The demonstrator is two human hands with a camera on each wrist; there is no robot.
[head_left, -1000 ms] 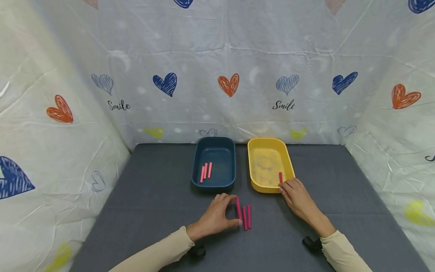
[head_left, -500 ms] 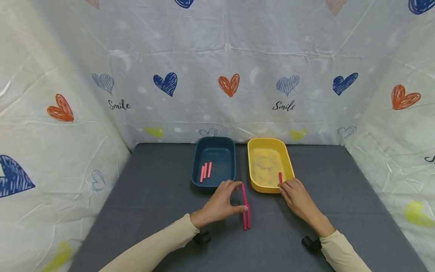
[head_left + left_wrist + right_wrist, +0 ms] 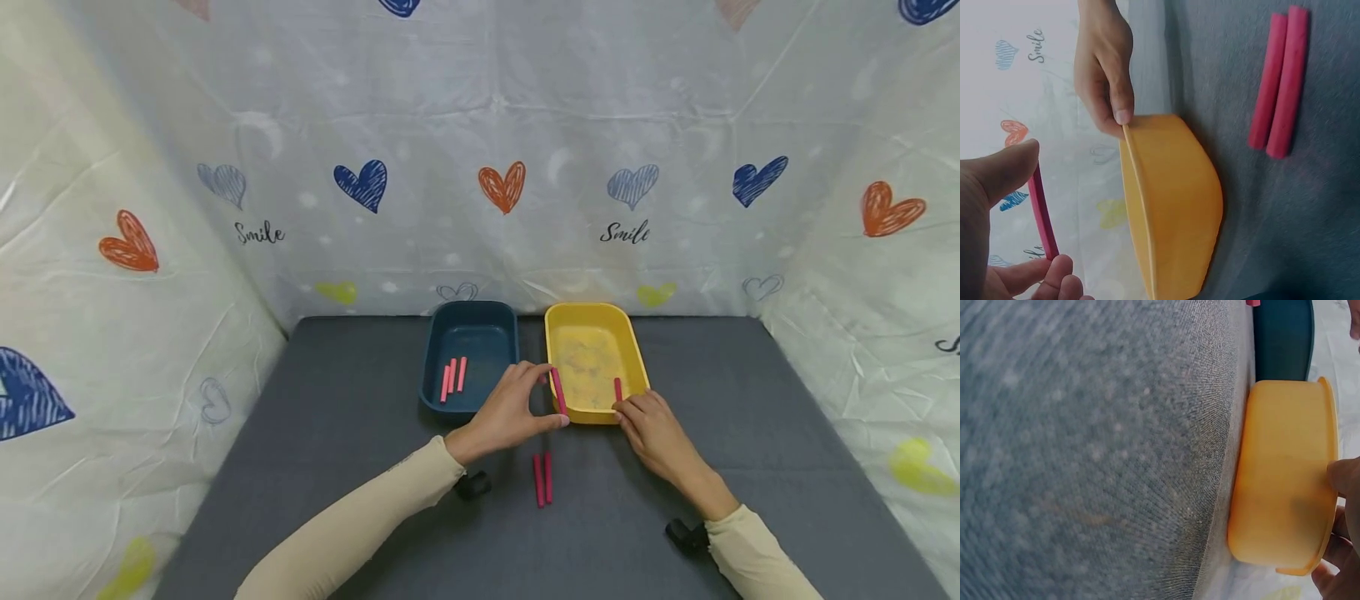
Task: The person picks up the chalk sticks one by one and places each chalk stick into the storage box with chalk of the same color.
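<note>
While my right hand (image 3: 654,433) grips the yellow tray (image 3: 592,346) by its near-right rim, my left hand (image 3: 506,417) pinches a pink stick (image 3: 559,392) by its ends above the near-left rim, roughly along the tray's length.

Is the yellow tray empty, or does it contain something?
Not empty: in the yellow tray, a dark pink stick shows beside the right hand.

Creased white fabric backdrop (image 3: 435,108) on three sides, printed hearts (image 3: 502,187), black "Smile" lettering (image 3: 624,232), dark grey cloth-covered desk (image 3: 352,392).
</note>
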